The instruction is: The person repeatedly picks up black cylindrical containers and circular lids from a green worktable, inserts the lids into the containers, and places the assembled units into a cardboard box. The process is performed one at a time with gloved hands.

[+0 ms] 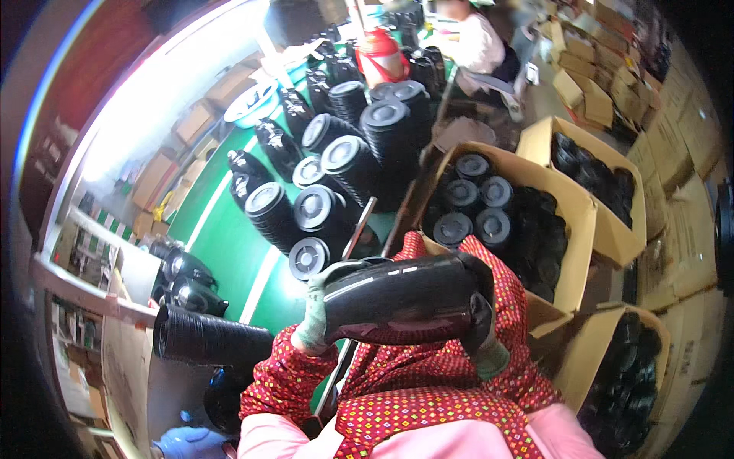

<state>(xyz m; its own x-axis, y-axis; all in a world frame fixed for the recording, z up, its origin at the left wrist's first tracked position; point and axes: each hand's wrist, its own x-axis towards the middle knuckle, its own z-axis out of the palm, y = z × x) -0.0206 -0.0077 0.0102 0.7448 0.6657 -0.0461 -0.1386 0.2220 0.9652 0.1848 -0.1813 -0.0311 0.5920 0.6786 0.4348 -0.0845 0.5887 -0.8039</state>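
your left hand (pixel 313 325) and right hand (pixel 485 348), both gloved, close around the ends of the glossy black shell (pixel 397 298), held over your lap beside the open carton (pixel 569 229). keep both grips firm and the shell level.

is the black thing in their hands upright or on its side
On its side: the glossy black plastic stack lies level across the lap, left hand at one end, right hand at the other.
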